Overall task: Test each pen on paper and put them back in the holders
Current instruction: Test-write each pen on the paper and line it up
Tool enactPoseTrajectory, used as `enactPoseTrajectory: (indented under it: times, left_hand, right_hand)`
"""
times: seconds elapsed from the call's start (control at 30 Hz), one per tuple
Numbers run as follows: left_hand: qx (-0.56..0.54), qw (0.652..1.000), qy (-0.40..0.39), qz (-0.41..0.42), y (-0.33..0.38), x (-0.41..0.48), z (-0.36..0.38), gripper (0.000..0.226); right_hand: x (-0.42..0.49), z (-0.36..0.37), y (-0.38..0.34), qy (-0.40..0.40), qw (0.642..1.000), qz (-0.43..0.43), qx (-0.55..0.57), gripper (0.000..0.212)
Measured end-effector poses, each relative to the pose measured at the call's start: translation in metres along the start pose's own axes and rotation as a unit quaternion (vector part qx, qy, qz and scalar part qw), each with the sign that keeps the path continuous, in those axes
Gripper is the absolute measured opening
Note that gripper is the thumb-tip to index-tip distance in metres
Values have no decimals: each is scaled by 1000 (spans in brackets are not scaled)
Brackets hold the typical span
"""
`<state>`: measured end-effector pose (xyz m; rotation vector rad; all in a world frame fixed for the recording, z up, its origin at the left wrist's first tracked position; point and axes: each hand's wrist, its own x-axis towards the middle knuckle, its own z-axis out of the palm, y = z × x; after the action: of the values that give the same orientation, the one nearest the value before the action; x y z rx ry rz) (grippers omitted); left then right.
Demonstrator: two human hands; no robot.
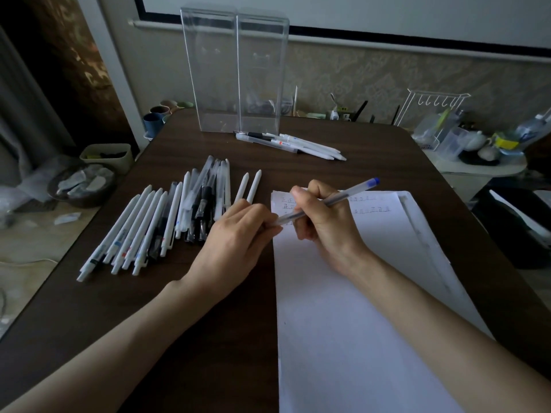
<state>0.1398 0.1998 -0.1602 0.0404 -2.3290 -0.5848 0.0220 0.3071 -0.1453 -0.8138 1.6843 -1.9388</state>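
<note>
Above the top left corner of the white sheet of paper (343,293), in the head view, our right hand (323,217) curls round the barrel of a clear plastic pen with a blue end plug (357,189), while our left hand (238,231) pinches its near end. We cannot tell whether a cap sits there. A sharp pull could, we judge, jab the tip across the written rows. Our left wrist lies just beside the big spread of white and black pens (155,222) on the dark wooden table (387,150). A careless sweep might roll them or mix them with the small group of pens (292,143) at the foot of the two tall clear plastic holders (259,73), well apart from both hands.
</note>
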Motion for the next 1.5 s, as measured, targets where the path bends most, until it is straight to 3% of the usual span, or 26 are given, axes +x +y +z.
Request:
enactPoseTrajectory:
  times: [0.07, 0.2, 0.27, 0.37, 0.47, 0.53, 0.67, 0.77, 0.87, 0.93, 1.03, 1.13, 1.2, 1.27, 1.33, 1.5]
  left_hand:
    - [5, 1000, -2, 0, 0, -1, 1, 27]
    - [1, 997, 7, -75, -5, 2, 2, 27]
    - [29, 991, 52, -123, -9, 2, -1, 19]
    - [136, 969, 63, -194, -14, 2, -7, 11]
    - [231, 939, 15, -254, -17, 2, -7, 12]
    - [266, 925, -6, -272, -18, 2, -4, 20]
    - [252, 948, -44, -191, -21, 2, -3, 31]
    - [249, 953, -118, -128, -22, 2, 2, 45]
    - [242, 950, -143, -134, -24, 1, 5, 47]
    - [244, 948, -147, -139, -25, -1, 5, 42]
    - [238, 950, -146, -140, -26, -1, 6, 42]
    - [216, 958, -154, -112, -22, 1, 5, 48]
    - [160, 968, -183, -59, -14, 1, 4, 50]
    - [92, 967, -238, 15, -5, -1, 5, 49]
    - [51, 951, -296, 79, 0, -4, 7, 49]
    - [26, 942, -325, 76, -2, -5, 7, 51]
  right_hand:
    - [0, -1, -1, -10, 1000, 15, 3, 43]
    - [8, -3, -13, -82, 996, 44, 7, 28]
    - [21, -6, -16, -81, 995, 55, 8, 40]
    - [56, -13, -10, 22, 989, 6, -149, 24]
    - [95, -18, 6, 88, 940, -52, -326, 8]
    - [119, -23, 17, 99, 901, -80, -416, 12]
    - [152, -39, 27, 70, 799, -65, -593, 35]
    - [158, -46, 30, 48, 766, -56, -639, 33]
    - [157, -49, 33, 47, 734, -81, -672, 21]
    - [153, -50, 32, 49, 731, -95, -673, 15]
    - [141, -50, 23, 54, 756, -151, -634, 12]
    - [112, -47, 11, 44, 775, -219, -591, 20]
    - [83, -48, 7, 33, 758, -229, -610, 19]
    - [55, -50, 7, 28, 723, -185, -665, 47]
    - [35, -53, 12, 44, 701, -168, -692, 61]
    - [20, -59, 24, 120, 724, -225, -641, 49]
